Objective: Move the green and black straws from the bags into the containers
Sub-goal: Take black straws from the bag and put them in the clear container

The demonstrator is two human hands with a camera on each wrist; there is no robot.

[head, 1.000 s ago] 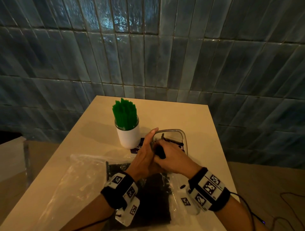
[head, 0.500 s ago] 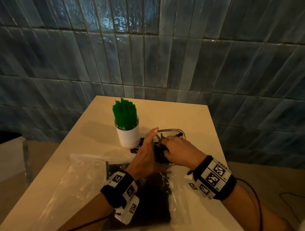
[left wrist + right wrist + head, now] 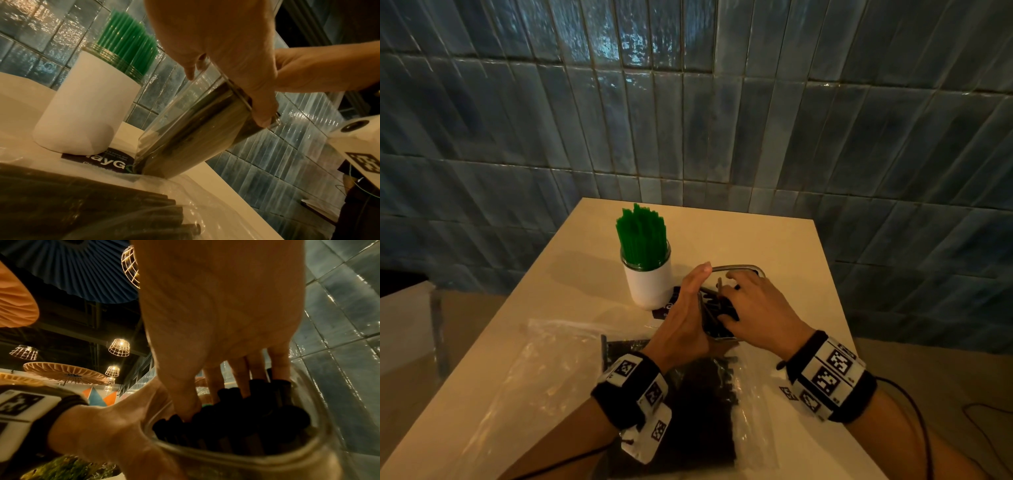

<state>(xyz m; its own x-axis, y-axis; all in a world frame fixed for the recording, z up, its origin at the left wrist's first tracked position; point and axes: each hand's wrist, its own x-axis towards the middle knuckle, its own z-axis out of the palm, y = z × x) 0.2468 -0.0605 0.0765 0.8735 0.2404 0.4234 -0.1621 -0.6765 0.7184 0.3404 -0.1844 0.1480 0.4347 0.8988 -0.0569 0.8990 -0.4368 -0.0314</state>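
Right hand point(image 3: 756, 305), fingers spread, presses black straws point(image 3: 236, 415) into the tilted glass container point(image 3: 185, 129) (left hand point(image 3: 685, 315) grips it).

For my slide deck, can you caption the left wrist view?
Left hand steadies a tilted glass jar of black straws beside the green-straw container.

Two containers point(image 3: 649, 286) point(image 3: 736, 274), two bags point(image 3: 517, 394) point(image 3: 753, 411), two hands point(image 3: 681, 325) point(image 3: 760, 311)
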